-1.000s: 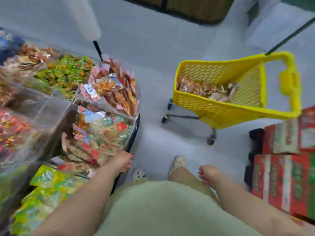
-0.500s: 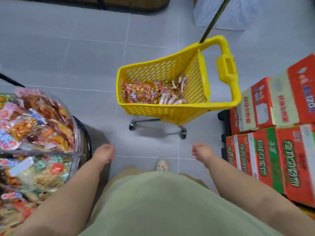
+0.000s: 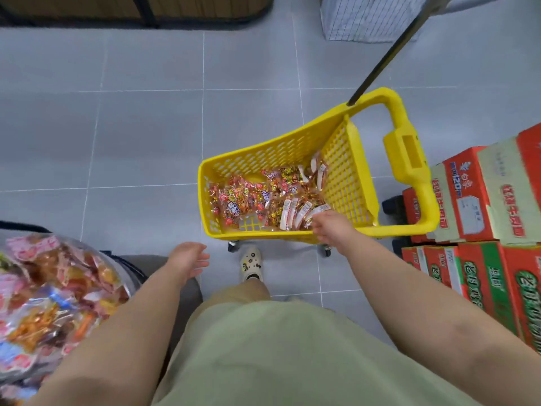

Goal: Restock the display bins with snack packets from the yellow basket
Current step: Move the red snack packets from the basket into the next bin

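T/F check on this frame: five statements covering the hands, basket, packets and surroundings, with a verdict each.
1. The right hand reaches over the near rim of the yellow basket, at the snack packets. True.
2. The left hand holds a packet. False: it is empty, fingers relaxed, above the floor.
3. The basket is empty. False: packets cover most of its bottom.
4. Red and green cartons are stacked right of the basket. True.
5. The display bin is in the upper right. False: it is at lower left.
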The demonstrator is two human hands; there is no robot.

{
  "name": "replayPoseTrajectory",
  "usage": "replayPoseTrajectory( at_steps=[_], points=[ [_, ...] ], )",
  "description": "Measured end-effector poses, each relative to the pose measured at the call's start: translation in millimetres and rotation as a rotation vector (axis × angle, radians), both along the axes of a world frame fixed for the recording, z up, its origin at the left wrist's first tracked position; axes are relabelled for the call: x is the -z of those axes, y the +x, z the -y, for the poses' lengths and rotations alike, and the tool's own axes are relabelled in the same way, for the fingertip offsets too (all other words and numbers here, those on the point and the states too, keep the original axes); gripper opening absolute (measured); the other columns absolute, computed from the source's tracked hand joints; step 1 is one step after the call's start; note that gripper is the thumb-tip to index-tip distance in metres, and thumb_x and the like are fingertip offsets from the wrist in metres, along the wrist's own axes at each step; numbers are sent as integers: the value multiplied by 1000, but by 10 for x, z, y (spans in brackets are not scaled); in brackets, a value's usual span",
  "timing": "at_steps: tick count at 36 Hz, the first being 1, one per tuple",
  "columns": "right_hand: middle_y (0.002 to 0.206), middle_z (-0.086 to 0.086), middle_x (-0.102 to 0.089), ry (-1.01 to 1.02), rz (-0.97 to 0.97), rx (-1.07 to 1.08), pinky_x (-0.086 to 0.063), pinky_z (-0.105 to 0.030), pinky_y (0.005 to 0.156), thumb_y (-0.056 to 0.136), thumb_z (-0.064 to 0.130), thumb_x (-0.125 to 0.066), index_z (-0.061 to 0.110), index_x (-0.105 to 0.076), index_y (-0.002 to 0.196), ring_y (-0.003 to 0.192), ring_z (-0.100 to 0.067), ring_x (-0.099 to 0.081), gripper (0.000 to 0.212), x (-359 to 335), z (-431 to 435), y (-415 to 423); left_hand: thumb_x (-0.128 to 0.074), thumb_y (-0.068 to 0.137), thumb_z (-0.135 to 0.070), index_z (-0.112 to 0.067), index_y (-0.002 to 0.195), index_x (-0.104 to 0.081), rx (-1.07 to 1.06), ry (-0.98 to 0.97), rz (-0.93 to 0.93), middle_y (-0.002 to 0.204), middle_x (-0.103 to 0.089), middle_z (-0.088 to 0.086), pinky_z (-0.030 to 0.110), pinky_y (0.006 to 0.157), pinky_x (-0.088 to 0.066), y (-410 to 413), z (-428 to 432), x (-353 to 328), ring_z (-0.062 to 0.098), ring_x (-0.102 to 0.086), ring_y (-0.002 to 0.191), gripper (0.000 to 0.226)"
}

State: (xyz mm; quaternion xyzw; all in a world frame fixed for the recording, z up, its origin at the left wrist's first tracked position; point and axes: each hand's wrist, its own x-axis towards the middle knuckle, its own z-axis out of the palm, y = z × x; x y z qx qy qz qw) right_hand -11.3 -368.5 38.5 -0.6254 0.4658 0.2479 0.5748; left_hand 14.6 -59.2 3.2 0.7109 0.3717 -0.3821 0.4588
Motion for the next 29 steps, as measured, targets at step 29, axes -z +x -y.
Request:
replayPoseTrajectory(
  at_steps=[29],
  points=[
    [114, -18, -63, -433, -236, -298, -47, -37, 88, 87, 16, -60, 2, -54, 121, 106, -35, -58, 37, 1607, -446, 841, -51, 96, -25, -2, 106, -64, 29, 328, 113, 106, -66, 23, 42, 85, -47, 897, 280, 1444, 41, -61, 100, 28]
  ],
)
